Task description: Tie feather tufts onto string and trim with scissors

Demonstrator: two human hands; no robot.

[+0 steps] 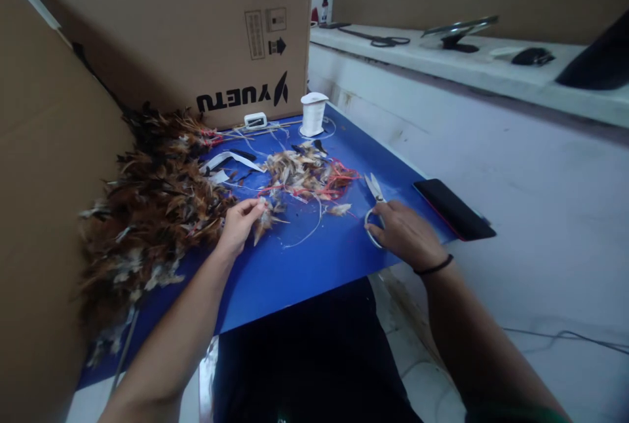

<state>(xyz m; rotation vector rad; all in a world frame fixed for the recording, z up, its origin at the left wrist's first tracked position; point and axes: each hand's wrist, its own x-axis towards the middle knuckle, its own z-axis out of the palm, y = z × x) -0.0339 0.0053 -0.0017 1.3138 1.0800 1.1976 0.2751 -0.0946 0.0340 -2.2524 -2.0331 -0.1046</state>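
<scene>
Between thumb and fingertips, my left hand pinches a small bunch of feathers, brown and pale, over the blue tabletop. My right hand grips the handles of a pair of scissors; their blades point away from me and stand slightly apart. Ahead of both hands lies a loose heap of small feathers with red strings at its right side. A single feather tuft rests between the heap and the scissors. A thin pale thread curves across the table near my left hand.
A large pile of brown feathers covers the table's left side. Behind stands a big cardboard box, with a white spool before it. A black phone-like object juts over the right edge. A white ledge runs along the right wall.
</scene>
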